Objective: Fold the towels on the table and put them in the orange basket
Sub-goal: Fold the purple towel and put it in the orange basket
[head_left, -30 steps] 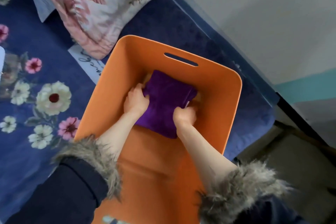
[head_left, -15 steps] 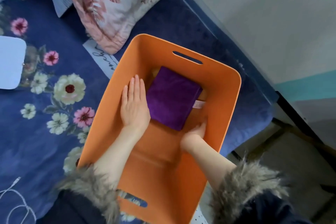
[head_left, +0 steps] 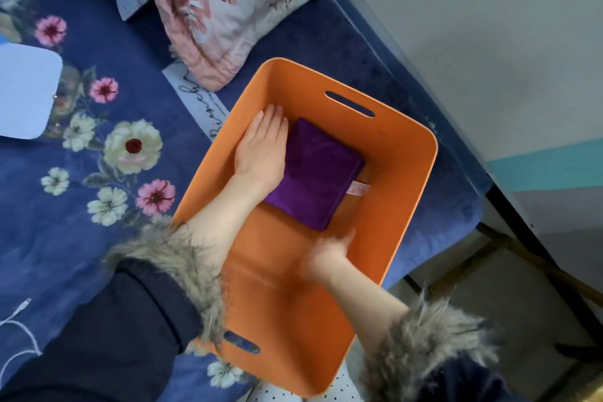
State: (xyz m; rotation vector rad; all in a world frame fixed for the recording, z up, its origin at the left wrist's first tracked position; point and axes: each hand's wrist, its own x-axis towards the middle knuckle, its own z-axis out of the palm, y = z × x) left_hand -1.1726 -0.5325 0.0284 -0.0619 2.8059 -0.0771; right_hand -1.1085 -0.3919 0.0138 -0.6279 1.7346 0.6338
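A folded purple towel (head_left: 318,173) with a small pink label lies flat on the floor of the orange basket (head_left: 414,173), toward its far end. My left hand (head_left: 262,148) is inside the basket, fingers straight, lying flat along the towel's left edge against the basket wall. My right hand (head_left: 329,253), blurred by motion, hovers over the basket floor just below the towel's near corner, fingers loose and holding nothing.
The basket stands on a blue bed cover with flowers (head_left: 98,157). A pink leaf-pattern pillow (head_left: 225,0) lies behind it. A white flat object (head_left: 26,95) sits at the left, a white cable (head_left: 16,326) at lower left. The wall and bed edge are at right.
Both hands let go of the purple towel after pressing it into the basket. My right hand drew back toward me; my left hand flattened beside the towel.
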